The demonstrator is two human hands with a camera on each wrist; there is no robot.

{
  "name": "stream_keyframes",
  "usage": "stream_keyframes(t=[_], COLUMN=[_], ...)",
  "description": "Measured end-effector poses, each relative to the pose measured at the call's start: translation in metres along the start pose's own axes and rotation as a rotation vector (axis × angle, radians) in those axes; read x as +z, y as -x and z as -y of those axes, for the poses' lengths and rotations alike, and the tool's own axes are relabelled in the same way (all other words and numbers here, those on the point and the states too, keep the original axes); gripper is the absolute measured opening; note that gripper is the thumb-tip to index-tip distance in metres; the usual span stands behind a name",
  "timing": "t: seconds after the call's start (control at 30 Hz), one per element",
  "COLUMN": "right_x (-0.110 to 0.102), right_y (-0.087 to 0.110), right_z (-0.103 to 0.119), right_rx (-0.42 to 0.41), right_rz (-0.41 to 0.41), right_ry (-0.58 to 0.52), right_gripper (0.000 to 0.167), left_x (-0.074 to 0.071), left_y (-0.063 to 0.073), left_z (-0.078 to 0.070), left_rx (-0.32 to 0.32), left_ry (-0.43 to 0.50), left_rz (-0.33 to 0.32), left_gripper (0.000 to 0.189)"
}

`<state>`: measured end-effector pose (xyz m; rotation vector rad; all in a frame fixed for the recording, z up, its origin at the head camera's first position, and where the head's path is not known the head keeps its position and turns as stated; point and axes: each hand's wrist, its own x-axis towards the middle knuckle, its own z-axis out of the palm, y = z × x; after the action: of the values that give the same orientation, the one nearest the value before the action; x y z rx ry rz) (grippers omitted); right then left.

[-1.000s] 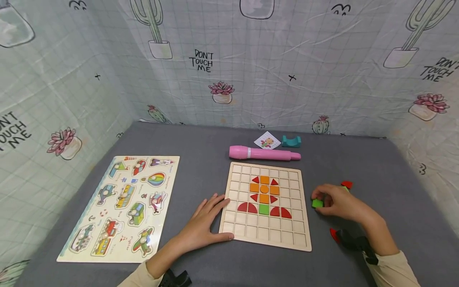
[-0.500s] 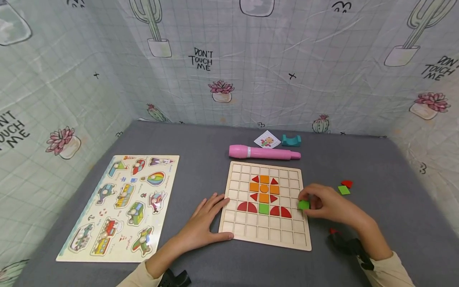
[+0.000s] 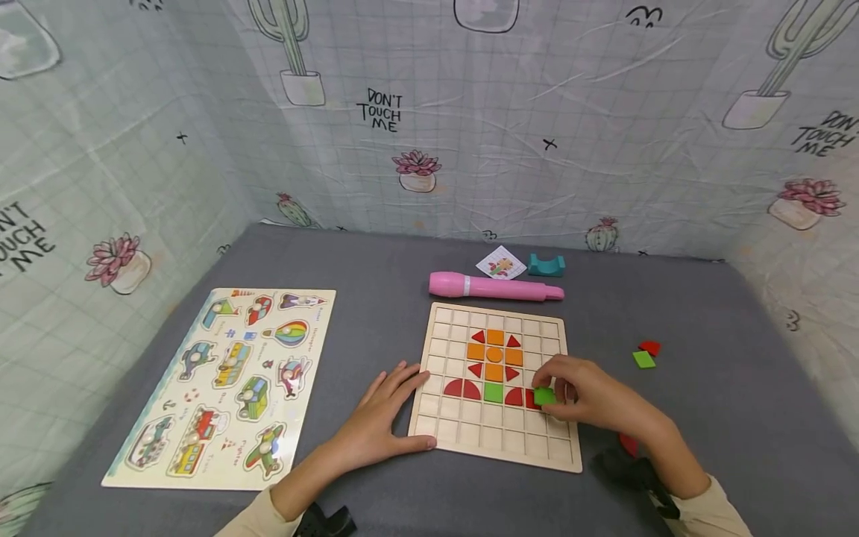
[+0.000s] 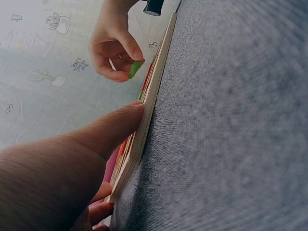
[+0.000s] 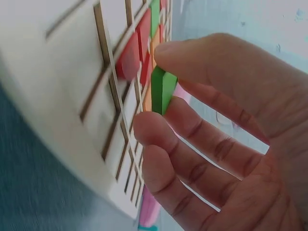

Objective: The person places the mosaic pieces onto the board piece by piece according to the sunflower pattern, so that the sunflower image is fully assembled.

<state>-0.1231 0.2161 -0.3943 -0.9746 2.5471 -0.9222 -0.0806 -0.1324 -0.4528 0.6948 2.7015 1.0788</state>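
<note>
My right hand (image 3: pixel 593 395) pinches a green square tile (image 3: pixel 543 396) between thumb and fingertips, over the right part of a wooden grid board (image 3: pixel 463 434). In the right wrist view the green tile (image 5: pixel 162 90) is tilted and sits just off the board's surface. On the board lie orange squares, an orange circle (image 3: pixel 494 355), red triangles, red quarter-round tiles (image 3: pixel 454 388) and another green square (image 3: pixel 493 392). My left hand (image 3: pixel 376 418) rests at the board's left edge, fingers extended and thumb on the near left corner.
Right of the board lie a green tile (image 3: pixel 643 359), a red tile (image 3: pixel 649 347) and a red piece (image 3: pixel 628 444) near my right wrist. Behind the board are a pink tube (image 3: pixel 503 288), a patterned card (image 3: pixel 500 262) and a teal holder (image 3: pixel 546 265). A vehicle puzzle (image 3: pixel 231 447) lies left.
My right hand has carried the green tile leftward from the table beside the board to over the board's right part. My left hand has stayed at the board's edge.
</note>
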Motion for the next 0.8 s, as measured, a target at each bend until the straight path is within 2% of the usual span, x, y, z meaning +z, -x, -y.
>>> stream_keyframes(t=[0.33,0.8], right_x=[0.02,0.037], right_y=[-0.018,-0.033], right_z=[0.016,0.032], right_rx=[-0.012,-0.089], right_rz=[0.074,0.082], right_ry=[-0.028,0.078], right_gripper=[0.018,0.014], left_x=[-0.001,-0.002], left_y=[0.0,0.001], left_z=[-0.001,-0.001], left_rx=[-0.008,-0.011], left_ry=[-0.005,-0.011], left_rz=[0.006,0.009], left_gripper=[0.092,0.092])
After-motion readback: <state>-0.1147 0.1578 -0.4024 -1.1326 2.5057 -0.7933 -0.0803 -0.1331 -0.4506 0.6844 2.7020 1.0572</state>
